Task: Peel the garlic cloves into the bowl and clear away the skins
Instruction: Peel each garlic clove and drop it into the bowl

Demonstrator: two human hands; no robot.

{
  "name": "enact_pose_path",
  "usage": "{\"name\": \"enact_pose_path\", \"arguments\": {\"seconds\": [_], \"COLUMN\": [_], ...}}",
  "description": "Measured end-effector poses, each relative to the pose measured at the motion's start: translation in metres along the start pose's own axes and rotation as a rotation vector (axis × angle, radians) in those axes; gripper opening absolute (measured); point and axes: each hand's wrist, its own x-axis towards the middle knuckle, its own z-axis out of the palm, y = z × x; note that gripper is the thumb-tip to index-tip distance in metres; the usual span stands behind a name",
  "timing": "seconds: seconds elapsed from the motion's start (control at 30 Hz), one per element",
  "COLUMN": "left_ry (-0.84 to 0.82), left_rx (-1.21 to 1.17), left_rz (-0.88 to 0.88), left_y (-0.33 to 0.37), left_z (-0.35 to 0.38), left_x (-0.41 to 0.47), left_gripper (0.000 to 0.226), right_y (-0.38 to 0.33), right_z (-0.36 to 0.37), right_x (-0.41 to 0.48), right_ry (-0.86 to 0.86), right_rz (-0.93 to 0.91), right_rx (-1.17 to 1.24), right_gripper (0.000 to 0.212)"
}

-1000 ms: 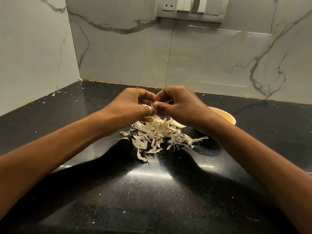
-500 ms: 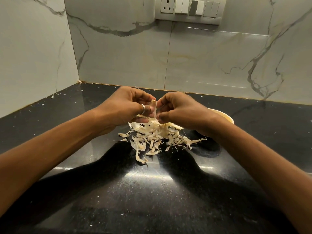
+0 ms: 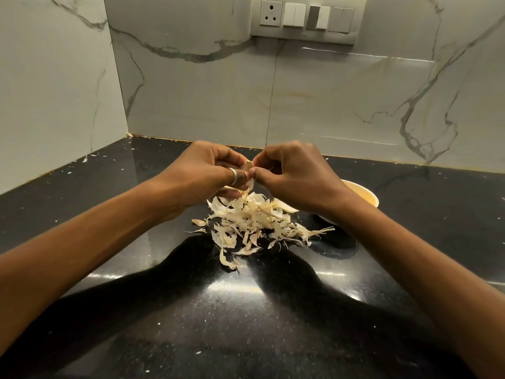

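Garlic clove (image 3: 247,167): pinched between curled fingers of left hand (image 3: 202,170) and right hand (image 3: 292,173), held above skins pile (image 3: 254,220) on black counter (image 3: 246,310). Cream bowl (image 3: 364,196): just behind right wrist, contents hidden. Ring (image 3: 233,176): on left hand.

I'm seeing a black countertop (image 3: 191,324) flecked with tiny white specks. The wall tiles (image 3: 328,99) read pale grey-white, veined in dark grey. The garlic skins (image 3: 251,217) are cream to straw, the garlic clove (image 3: 247,166) is off-white and the bowl (image 3: 363,196) pale yellow. The ring (image 3: 233,176) is silver. The switch panel (image 3: 306,20) is white with one grey rocker.
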Motion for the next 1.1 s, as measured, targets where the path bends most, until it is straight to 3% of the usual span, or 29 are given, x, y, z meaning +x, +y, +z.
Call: {"name": "enact_pose_path", "arguments": {"seconds": [0.13,0.2,0.37,0.57,0.7,1.1], "left_ry": [0.020,0.015,0.053,0.075,0.069,0.023], "left_rx": [-0.024,-0.043,-0.044,0.024,0.041,0.007], "left_rz": [-0.011,-0.029,-0.055,-0.074,-0.074,-0.101], "left_y": [-0.001,0.000,0.002,0.003,0.005,0.007], "left_z": [-0.003,-0.002,-0.001,0.001,0.002,0.003], "left_x": [0.001,0.001,0.001,-0.001,-0.003,-0.004], "left_gripper": [0.018,0.021,0.020,0.015,0.013,0.012], "right_y": [0.002,0.004,0.007,0.011,0.003,0.003], "right_z": [0.000,0.003,0.011,0.012,0.005,0.002], "right_x": [0.001,-0.001,-0.002,-0.002,-0.003,0.000], "right_ry": [-0.193,-0.178,-0.007,0.071,0.113,0.044], "right_rz": [0.157,0.168,0.073,-0.049,-0.067,-0.121], "right_rx": [0.279,0.329,0.184,-0.191,-0.151,-0.117], "right_gripper": [0.029,0.037,0.011,0.013,0.023,0.015]}}
